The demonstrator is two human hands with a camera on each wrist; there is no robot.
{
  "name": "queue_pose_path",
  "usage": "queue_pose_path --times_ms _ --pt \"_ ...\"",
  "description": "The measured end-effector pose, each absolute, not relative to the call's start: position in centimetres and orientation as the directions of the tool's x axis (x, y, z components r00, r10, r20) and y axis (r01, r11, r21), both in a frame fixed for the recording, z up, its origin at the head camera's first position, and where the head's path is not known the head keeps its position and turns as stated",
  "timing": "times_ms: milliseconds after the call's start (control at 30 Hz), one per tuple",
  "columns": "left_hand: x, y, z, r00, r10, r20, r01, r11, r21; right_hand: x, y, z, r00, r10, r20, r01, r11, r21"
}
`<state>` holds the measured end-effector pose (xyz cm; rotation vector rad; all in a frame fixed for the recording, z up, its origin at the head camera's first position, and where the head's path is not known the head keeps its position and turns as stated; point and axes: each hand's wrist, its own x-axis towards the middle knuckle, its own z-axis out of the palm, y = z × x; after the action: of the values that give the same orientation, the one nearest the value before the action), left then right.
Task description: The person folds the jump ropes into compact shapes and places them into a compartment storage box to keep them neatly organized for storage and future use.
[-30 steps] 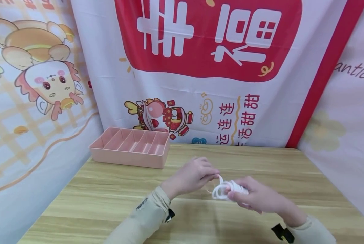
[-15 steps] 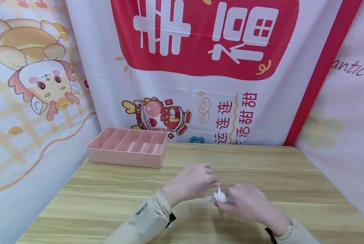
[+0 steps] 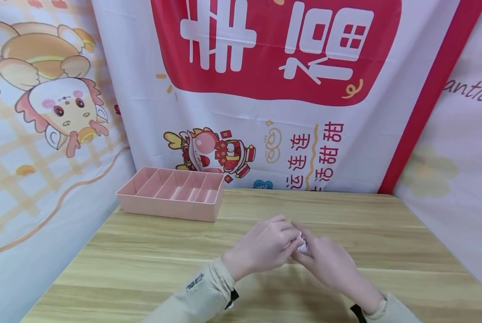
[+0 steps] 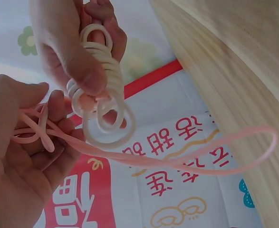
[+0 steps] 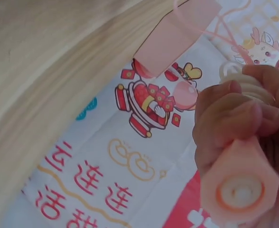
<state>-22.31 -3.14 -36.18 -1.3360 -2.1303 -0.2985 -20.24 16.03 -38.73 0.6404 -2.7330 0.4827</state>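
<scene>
My right hand [image 3: 330, 260] grips a bundle of coiled white cord [image 4: 108, 71], its thumb lying across the windings. From the lower side of that same hand sticks out a pink, many-sided piece [image 5: 241, 183] with a round white centre. My left hand [image 3: 262, 246] meets it over the wood table. In the left wrist view, a pink cord [image 4: 149, 160] runs through my left hand's curled fingers and leaves them as a long loop. Loops of the white cord's end hang close beside those fingers. Seen from the head, the hands cover most of the bundle.
A pink box [image 3: 168, 208] with several compartments stands at the table's back left. The wood table [image 3: 176, 264] reaches back to a printed cloth [image 3: 241, 107], and more printed cloths hang at both sides.
The bundle has turned within my right hand and is now mostly covered. My left hand has shifted slightly right, so both hands are closer together.
</scene>
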Motion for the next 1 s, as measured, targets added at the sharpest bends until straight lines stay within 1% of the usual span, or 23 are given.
queue_pose_path --times_ms 100,200,267,333,400,500,633,767,867,1000 --pt "-22.4 -3.0 -36.3 -0.303 0.718 0.627 0.879 0.464 -0.107 -20.4 16.2 -38.7 -0.873 -0.336 0.354 -0.469 0.778 -0.417" --pt "-22.3 -2.9 -36.3 -0.295 0.694 0.657 0.878 0.467 -0.1 -20.6 16.3 -38.4 -0.881 -0.323 0.346 -0.473 0.634 -0.612" --pt "-22.3 -2.8 -36.3 -0.281 0.685 0.673 0.871 0.476 -0.12 -20.8 16.4 -38.3 -0.888 -0.304 0.346 -0.46 0.553 -0.695" --pt "-22.3 -2.7 -36.4 -0.272 0.677 0.684 0.861 0.489 -0.142 -21.0 16.6 -38.0 -0.902 -0.281 0.327 -0.429 0.508 -0.747" --pt "-22.3 -2.6 -36.5 -0.273 0.661 0.699 0.846 0.511 -0.153 -21.2 16.8 -37.8 -0.919 -0.25 0.304 -0.392 0.51 -0.766" --pt "-22.4 -2.5 -36.8 -0.296 0.627 0.72 0.849 0.518 -0.103 -21.2 17.2 -37.5 -0.943 -0.224 0.244 -0.328 0.512 -0.794" --pt "-22.5 -2.6 -37.1 -0.312 0.606 0.731 0.889 0.458 0.0 -21.1 17.4 -37.1 -0.953 -0.221 0.21 -0.295 0.497 -0.816" --pt "-22.7 -2.6 -37.2 -0.31 0.593 0.743 0.91 0.411 0.052 -21.0 17.4 -36.8 -0.955 -0.213 0.205 -0.288 0.512 -0.81" --pt "-22.9 -2.5 -37.3 -0.334 0.552 0.765 0.894 0.441 0.072 -20.9 17.4 -36.7 -0.96 -0.204 0.191 -0.271 0.516 -0.813" --pt "-22.9 -2.6 -37.5 -0.39 0.494 0.777 0.857 0.503 0.111 -21.0 17.4 -36.7 -0.963 -0.205 0.174 -0.256 0.506 -0.824"
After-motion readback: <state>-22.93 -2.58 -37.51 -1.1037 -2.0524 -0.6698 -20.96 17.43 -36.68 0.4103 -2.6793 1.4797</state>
